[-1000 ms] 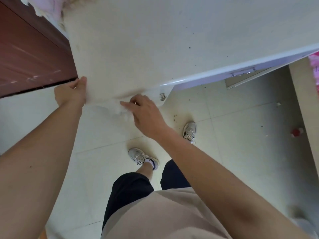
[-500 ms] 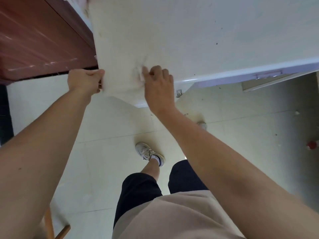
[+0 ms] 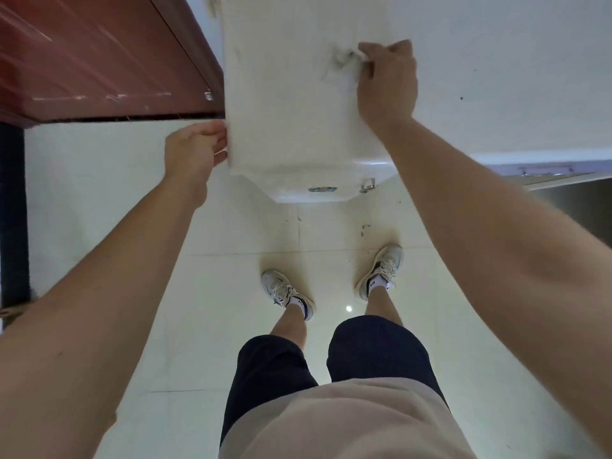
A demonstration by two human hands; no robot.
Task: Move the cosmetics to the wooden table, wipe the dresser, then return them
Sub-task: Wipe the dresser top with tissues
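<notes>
The white dresser top (image 3: pixel 480 44) fills the upper right, its near left corner (image 3: pixel 298 180) jutting toward me. My right hand (image 3: pixel 387 84) lies on that top and presses a crumpled, grey-smudged white tissue (image 3: pixel 344 66) against it, fingers curled over the wad. My left hand (image 3: pixel 195 154) holds the dresser's left edge near the corner, fingers wrapped against the side. No cosmetics are in view.
A reddish-brown wooden surface (image 3: pixel 92 58) abuts the dresser on the left. A small metal knob (image 3: pixel 367 185) sits on the dresser front, a drawer handle (image 3: pixel 546 169) further right. Below is a pale tiled floor (image 3: pixel 231 326) with my shoes.
My right hand has slid the tissue from the dresser's near corner further back across the top. My left hand has stayed on the left edge. The camera has tilted lower.
</notes>
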